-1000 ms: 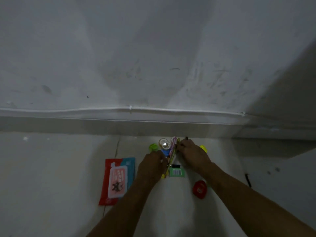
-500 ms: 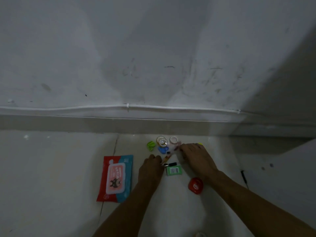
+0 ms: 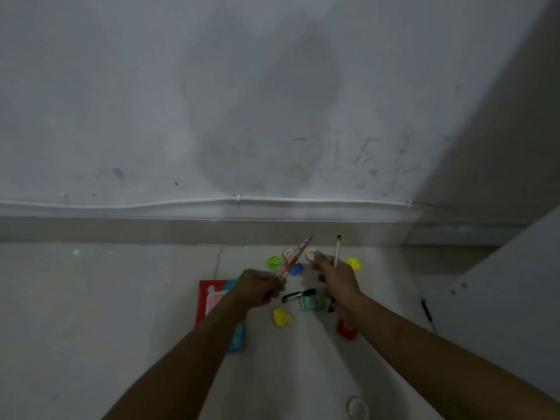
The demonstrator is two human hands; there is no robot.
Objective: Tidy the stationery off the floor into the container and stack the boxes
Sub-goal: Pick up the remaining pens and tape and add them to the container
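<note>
The left hand (image 3: 260, 287) is curled round the lower end of a pink patterned pencil (image 3: 295, 256), which slants up and to the right above the floor (image 3: 106, 313); the right hand (image 3: 335, 275) grips a slim white pen (image 3: 337, 251) that stands nearly upright, its dark cap pointing toward the wall, and whether it pinches anything else cannot be told; beneath and between the hands, stationery is scattered on the floor: a black marker (image 3: 298, 294) touching a green eraser (image 3: 312, 302), a yellow clip (image 3: 281, 317), a green clip (image 3: 274, 262), a blue clip (image 3: 296, 269), another yellow clip (image 3: 354, 263), a red round item (image 3: 345, 328) and a tape roll (image 3: 357, 408) near the lower edge; a red-and-blue wipes pack (image 3: 212, 298) lies to the left; no container or boxes are in view, so the tidying looks barely begun, with most pieces left to gather and the stacking undone.
</note>
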